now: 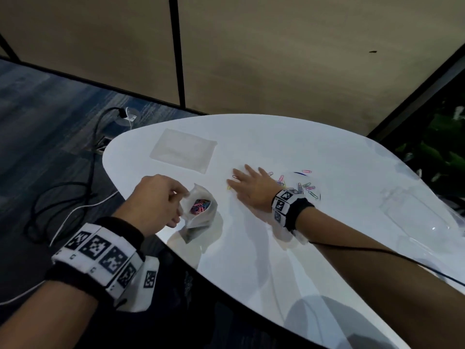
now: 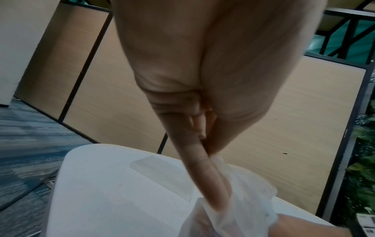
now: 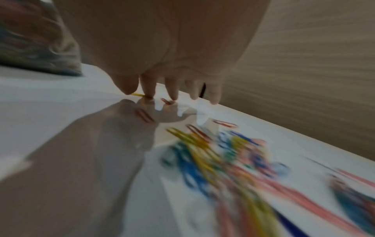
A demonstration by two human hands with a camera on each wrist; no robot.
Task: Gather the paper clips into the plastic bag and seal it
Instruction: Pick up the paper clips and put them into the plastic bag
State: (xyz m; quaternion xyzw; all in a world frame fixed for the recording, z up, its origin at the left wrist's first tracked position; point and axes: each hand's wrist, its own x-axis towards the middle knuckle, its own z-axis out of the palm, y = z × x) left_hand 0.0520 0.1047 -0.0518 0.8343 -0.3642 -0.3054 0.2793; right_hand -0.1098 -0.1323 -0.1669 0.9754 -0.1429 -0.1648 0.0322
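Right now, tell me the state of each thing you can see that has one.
Plastic bag: mouth open, partly filled with clips.
Left hand: pinches the bag's rim.
Right hand: fingers spread flat on the table.
Paper clips: loose on the table.
Flat clear bag: lying flat, untouched.

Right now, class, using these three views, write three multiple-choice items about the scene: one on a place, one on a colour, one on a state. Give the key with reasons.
1. Where do the loose paper clips lie?
A. on the floor
B. on the white table by the right hand
C. on the flat bag

2. What colour is the clip at the right hand's thumb tip?
A. yellow
B. black
C. white

3. What state is the plastic bag in the left hand in?
A. sealed, empty
B. lying flat
C. held open, clips inside

Key: B, they scatter on the table by the right wrist; A, the yellow clip shows in the right wrist view; C, its mouth gapes, showing coloured clips.
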